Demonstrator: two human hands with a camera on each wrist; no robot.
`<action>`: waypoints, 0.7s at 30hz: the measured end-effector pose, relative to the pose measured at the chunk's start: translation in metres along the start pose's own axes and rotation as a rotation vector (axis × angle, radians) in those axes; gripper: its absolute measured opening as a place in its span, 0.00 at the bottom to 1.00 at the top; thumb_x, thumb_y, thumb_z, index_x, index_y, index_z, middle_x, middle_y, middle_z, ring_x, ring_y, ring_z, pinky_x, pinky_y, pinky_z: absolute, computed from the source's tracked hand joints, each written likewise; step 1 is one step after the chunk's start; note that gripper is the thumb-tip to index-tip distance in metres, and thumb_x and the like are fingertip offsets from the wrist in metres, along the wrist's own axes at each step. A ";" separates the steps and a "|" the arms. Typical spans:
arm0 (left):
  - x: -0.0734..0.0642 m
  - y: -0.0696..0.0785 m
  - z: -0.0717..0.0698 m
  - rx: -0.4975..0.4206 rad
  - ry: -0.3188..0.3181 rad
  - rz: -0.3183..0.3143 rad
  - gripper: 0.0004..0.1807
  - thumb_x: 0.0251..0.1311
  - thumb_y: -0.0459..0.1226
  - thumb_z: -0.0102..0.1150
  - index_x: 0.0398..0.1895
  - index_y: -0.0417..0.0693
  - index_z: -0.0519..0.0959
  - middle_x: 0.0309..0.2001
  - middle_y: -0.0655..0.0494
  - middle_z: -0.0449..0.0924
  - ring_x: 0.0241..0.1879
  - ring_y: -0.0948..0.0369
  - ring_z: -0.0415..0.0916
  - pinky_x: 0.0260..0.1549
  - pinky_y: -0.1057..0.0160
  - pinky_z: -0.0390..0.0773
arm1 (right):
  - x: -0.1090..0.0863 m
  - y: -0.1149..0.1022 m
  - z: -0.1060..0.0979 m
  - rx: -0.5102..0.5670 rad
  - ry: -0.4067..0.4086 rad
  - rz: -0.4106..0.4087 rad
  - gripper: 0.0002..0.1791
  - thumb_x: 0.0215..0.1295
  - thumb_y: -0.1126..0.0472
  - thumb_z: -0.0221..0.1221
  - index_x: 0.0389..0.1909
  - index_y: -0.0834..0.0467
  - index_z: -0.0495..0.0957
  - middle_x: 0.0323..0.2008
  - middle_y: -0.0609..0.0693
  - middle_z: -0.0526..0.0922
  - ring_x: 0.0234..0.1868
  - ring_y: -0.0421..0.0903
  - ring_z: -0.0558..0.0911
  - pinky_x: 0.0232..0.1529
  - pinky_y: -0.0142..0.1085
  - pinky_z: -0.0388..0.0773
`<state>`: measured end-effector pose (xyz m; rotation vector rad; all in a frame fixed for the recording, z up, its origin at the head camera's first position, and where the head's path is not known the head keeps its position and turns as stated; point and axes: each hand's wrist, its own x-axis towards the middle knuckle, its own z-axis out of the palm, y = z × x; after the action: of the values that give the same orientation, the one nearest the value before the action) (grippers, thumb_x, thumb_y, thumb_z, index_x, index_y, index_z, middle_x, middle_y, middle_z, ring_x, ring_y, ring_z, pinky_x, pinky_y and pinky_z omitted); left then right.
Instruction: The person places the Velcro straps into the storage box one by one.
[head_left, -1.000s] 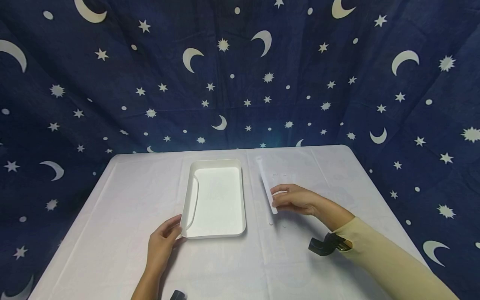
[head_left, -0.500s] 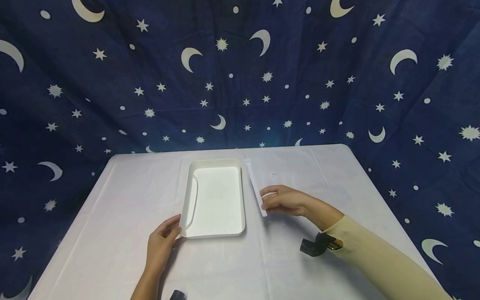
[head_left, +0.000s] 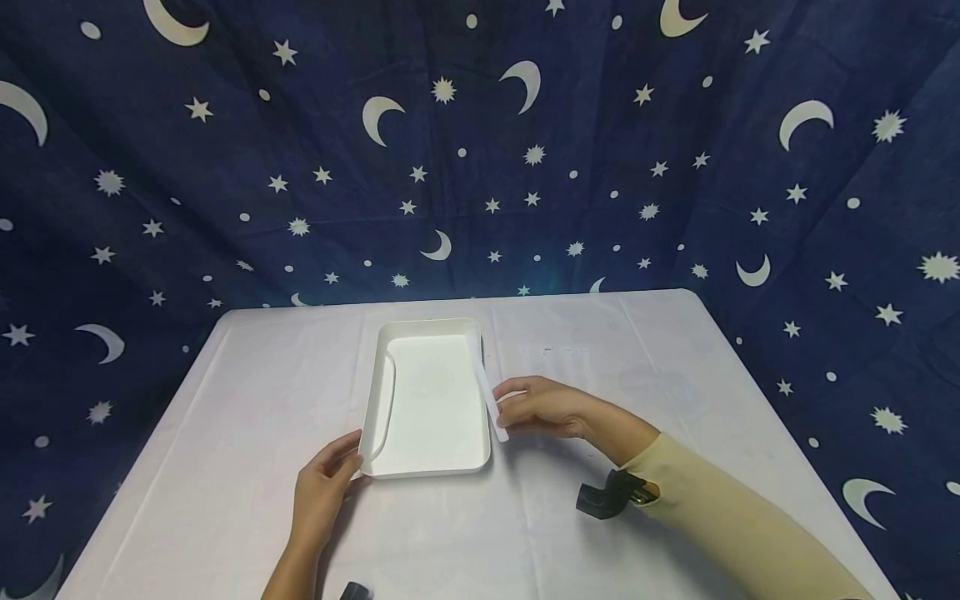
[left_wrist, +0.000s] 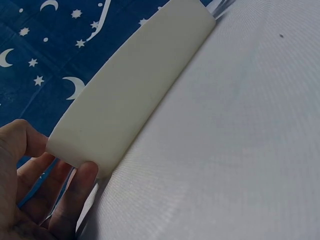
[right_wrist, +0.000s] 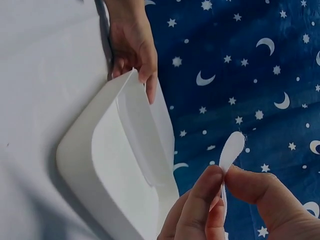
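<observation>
A white rectangular tray (head_left: 427, 471) lies on the table. My left hand (head_left: 326, 475) grips its near left corner; in the left wrist view, thumb and fingers hold the end of the tray's wall (left_wrist: 130, 95). Along the tray's left inner side lies a slim, curved white strip (head_left: 387, 408). My right hand (head_left: 543, 407) pinches a long, thin white strip (head_left: 486, 387) near its lower end, between thumb and fingers. That strip hangs over the tray's right rim. A rounded tip of the strip (right_wrist: 232, 147) shows above the fingers in the right wrist view; its exact kind is unclear.
A white cloth covers the table (head_left: 210, 433). Right of the tray are faint whitish shapes (head_left: 566, 360) on the cloth, too indistinct to name. A dark blue curtain (head_left: 480, 192) with moons and stars hangs behind. A black wrist mount (head_left: 611, 495) sits below the right forearm.
My right hand has moved left with the white strip, from the table on the right to over the tray's right rim. The left hand and tray have stayed put.
</observation>
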<state>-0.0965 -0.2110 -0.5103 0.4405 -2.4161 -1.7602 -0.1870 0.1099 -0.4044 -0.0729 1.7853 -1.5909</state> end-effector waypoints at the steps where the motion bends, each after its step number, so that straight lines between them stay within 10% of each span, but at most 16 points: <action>1: 0.000 0.000 0.000 0.000 0.000 0.001 0.21 0.65 0.35 0.58 0.61 0.43 0.75 0.59 0.43 0.79 0.55 0.43 0.80 0.40 0.68 0.87 | 0.001 0.000 0.002 0.005 -0.005 -0.001 0.26 0.52 0.72 0.64 0.54 0.66 0.71 0.32 0.50 0.81 0.34 0.44 0.80 0.42 0.33 0.86; 21: 0.000 0.001 -0.002 -0.008 -0.020 -0.013 0.21 0.65 0.37 0.58 0.61 0.44 0.76 0.59 0.45 0.79 0.56 0.46 0.79 0.41 0.69 0.87 | 0.025 -0.006 0.036 0.086 -0.054 -0.007 0.22 0.56 0.74 0.61 0.53 0.66 0.71 0.33 0.49 0.79 0.35 0.43 0.78 0.44 0.33 0.85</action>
<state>-0.0963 -0.2129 -0.5089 0.4407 -2.4246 -1.7872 -0.1887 0.0661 -0.4097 -0.0807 1.6751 -1.6530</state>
